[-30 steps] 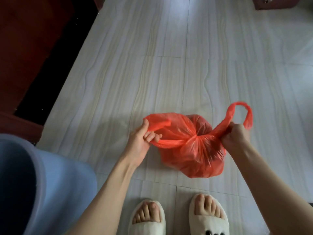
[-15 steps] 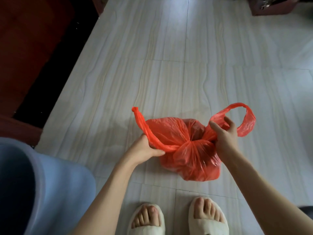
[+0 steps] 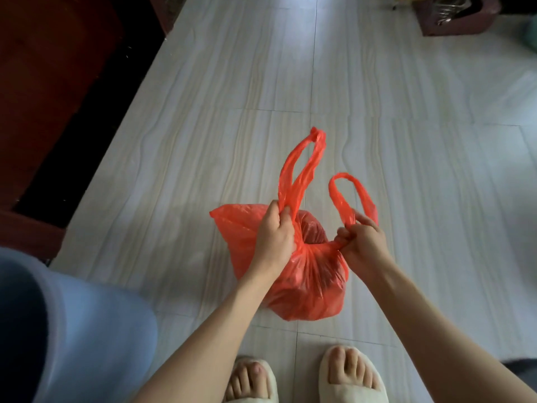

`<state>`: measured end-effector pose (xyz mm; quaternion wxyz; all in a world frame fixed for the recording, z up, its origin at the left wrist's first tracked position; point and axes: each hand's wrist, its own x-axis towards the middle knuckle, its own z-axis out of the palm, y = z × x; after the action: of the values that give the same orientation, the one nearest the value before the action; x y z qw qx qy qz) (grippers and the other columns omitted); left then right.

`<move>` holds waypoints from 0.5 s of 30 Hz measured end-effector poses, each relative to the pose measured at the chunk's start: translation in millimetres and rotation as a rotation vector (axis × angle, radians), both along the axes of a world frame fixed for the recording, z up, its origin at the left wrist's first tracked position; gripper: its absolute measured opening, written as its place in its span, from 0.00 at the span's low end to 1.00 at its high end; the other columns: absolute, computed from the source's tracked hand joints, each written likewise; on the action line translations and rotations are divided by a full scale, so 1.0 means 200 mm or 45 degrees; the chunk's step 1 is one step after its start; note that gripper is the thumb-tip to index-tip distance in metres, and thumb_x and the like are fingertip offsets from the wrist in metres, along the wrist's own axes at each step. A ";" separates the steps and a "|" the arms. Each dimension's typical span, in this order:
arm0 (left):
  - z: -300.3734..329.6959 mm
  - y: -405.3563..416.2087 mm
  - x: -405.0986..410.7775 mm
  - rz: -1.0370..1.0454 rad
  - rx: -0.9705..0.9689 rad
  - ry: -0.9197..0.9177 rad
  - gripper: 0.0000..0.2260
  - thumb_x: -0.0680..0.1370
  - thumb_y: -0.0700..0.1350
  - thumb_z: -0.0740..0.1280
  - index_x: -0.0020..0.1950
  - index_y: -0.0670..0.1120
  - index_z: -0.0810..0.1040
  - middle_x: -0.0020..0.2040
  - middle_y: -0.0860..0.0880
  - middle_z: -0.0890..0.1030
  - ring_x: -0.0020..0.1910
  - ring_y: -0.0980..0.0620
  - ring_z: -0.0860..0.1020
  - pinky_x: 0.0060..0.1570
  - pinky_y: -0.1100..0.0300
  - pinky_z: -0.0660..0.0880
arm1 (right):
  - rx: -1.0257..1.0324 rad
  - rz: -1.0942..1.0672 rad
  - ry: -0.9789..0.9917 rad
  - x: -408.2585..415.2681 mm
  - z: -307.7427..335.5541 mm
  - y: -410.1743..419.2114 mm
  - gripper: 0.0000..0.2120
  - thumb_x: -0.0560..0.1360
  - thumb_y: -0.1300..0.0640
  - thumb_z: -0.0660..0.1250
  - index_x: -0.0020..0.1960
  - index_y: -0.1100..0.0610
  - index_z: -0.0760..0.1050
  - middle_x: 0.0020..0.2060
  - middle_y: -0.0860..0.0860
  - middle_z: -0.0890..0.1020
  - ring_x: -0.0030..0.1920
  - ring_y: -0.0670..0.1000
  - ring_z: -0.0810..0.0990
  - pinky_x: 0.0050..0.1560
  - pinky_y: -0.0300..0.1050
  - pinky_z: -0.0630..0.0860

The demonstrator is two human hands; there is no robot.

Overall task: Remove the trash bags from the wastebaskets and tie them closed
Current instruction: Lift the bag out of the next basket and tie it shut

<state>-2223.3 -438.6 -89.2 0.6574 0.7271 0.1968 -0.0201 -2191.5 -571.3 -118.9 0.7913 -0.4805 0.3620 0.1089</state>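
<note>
A red plastic trash bag point(image 3: 308, 283) sits on the pale tiled floor just ahead of my slippered feet. Its neck is gathered and one crossing of the handles shows at the top. My left hand point(image 3: 274, 237) grips the base of the left handle loop point(image 3: 302, 170), which stands up tall. My right hand point(image 3: 363, 242) pinches the base of the shorter right handle loop point(image 3: 351, 196). A light blue wastebasket point(image 3: 72, 330) stands at the lower left, partly cut off by the frame.
Dark red wooden furniture point(image 3: 43, 82) runs along the left edge of the floor. A dark red box with metal items point(image 3: 456, 16) sits at the far right. My two white slippers point(image 3: 302, 379) are at the bottom edge.
Both hands have drawn in toward the bag's neck and shifted their grips. The left handle loop, pulled sideways before, now points up and away; the right loop also stands upright.
</note>
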 end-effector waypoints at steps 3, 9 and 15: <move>-0.05 0.03 0.01 -0.029 0.529 0.011 0.09 0.81 0.41 0.55 0.47 0.38 0.72 0.41 0.33 0.79 0.44 0.34 0.77 0.36 0.58 0.60 | 0.120 -0.013 0.083 -0.02 -0.01 -0.01 0.18 0.67 0.77 0.42 0.34 0.58 0.63 0.29 0.52 0.61 0.15 0.43 0.62 0.19 0.30 0.57; -0.08 0.03 -0.03 -0.420 0.979 0.222 0.17 0.80 0.45 0.55 0.66 0.38 0.64 0.63 0.34 0.75 0.61 0.35 0.72 0.54 0.49 0.66 | 0.138 0.351 -0.125 -0.09 0.02 -0.13 0.19 0.68 0.79 0.47 0.39 0.62 0.71 0.27 0.56 0.76 0.25 0.47 0.78 0.27 0.38 0.77; -0.05 -0.01 -0.04 -0.806 1.176 0.402 0.48 0.68 0.70 0.61 0.76 0.47 0.41 0.73 0.40 0.61 0.71 0.41 0.64 0.66 0.49 0.64 | 0.004 0.595 -0.465 -0.03 0.15 -0.16 0.20 0.66 0.72 0.55 0.26 0.54 0.78 0.26 0.48 0.80 0.31 0.47 0.79 0.42 0.40 0.78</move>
<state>-2230.9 -440.6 -98.4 0.1966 0.9501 0.0539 -0.2360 -2196.5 -604.3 -88.7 0.7976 -0.5613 0.0929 0.2005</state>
